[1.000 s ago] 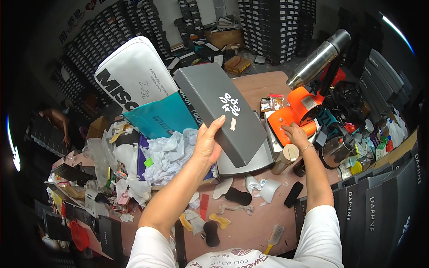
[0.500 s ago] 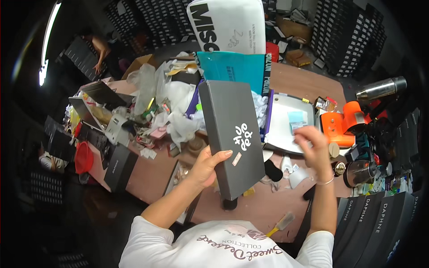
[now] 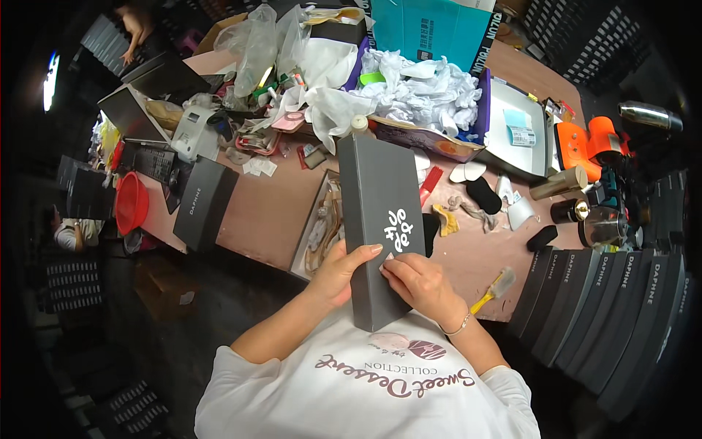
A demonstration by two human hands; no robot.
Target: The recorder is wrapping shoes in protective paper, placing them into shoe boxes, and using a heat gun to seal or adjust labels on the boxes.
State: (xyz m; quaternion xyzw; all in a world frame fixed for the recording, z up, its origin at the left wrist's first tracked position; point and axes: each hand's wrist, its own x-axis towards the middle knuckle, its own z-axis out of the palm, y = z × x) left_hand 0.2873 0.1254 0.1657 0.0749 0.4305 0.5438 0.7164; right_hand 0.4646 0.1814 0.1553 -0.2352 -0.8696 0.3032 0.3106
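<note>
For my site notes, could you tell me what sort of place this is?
Probably a packing workshop: rows of dark grey cardboard boxes, crumpled white tissue paper, and a long dark grey box lid in both hands.

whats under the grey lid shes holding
Under the grey lid, an open box with tan shoes shows at its left edge. The rest of the box is covered. Both hands, left and right, grip the lid.

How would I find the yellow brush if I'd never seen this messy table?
Start at the brown table and go to its near edge, right of the person's right hand. The small yellow-handled brush lies there beside the row of dark grey boxes; nothing else nearby is bright yellow.
</note>
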